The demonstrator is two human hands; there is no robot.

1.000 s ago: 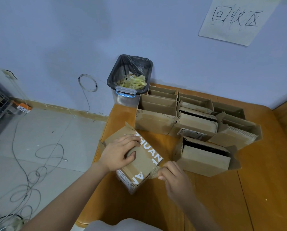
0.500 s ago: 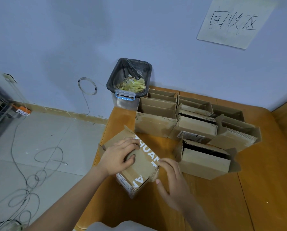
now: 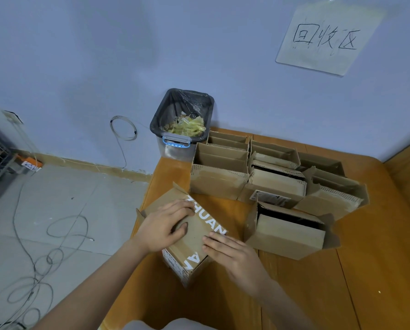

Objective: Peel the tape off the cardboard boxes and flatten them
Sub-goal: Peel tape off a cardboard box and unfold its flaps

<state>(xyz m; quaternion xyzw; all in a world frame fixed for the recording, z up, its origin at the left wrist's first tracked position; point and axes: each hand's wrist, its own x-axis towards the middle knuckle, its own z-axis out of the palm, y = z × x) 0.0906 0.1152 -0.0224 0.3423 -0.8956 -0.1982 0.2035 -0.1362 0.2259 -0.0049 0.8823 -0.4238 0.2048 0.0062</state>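
- your left hand (image 3: 162, 228) lies flat on the printed box (image 3: 194, 236) near the tabletop's (image 3: 366, 282) left edge, grip loose, fingers spread.
- your right hand (image 3: 232, 254) rests on the box's near right corner, fingers straight, gripping nothing.
- opened boxes (image 3: 270, 184) cluster behind, beside the bin (image 3: 182, 125).

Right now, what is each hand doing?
Left hand: open, resting on the box.
Right hand: open, fingers lying on the box's near end.
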